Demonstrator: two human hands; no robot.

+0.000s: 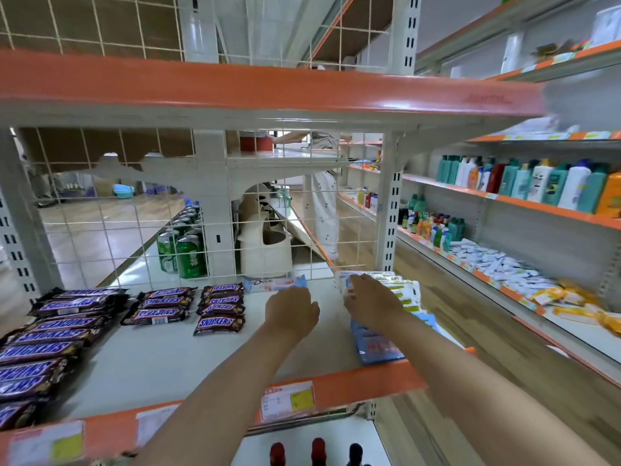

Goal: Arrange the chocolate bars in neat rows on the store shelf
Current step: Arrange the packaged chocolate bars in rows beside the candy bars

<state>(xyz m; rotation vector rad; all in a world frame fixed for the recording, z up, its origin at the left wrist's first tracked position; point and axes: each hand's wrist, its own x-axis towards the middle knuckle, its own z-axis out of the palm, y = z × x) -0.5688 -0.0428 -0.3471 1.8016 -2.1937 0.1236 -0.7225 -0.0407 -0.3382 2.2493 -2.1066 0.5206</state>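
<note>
Dark Snickers bars lie in three rows on the white shelf (161, 361): a long left row (50, 334), a middle row (161, 304) and a third row (221, 309). A light-blue Dove bar (268, 284) lies crosswise at the back, just right of them. My left hand (290, 314) reaches to it, fingertips touching its near edge. My right hand (373, 304) grips another light-blue bar (347, 284) at the top of a loose pile of white-and-green bars (405, 292). More blue bars (374, 346) lie under my right forearm at the shelf's right front.
A wire mesh (134, 243) closes the shelf's back, with green cans (186, 255) behind it. The orange edge of the upper shelf (268, 85) hangs overhead. Shelves of bottles (537, 183) line the aisle on the right. A person (322, 203) stands behind the mesh.
</note>
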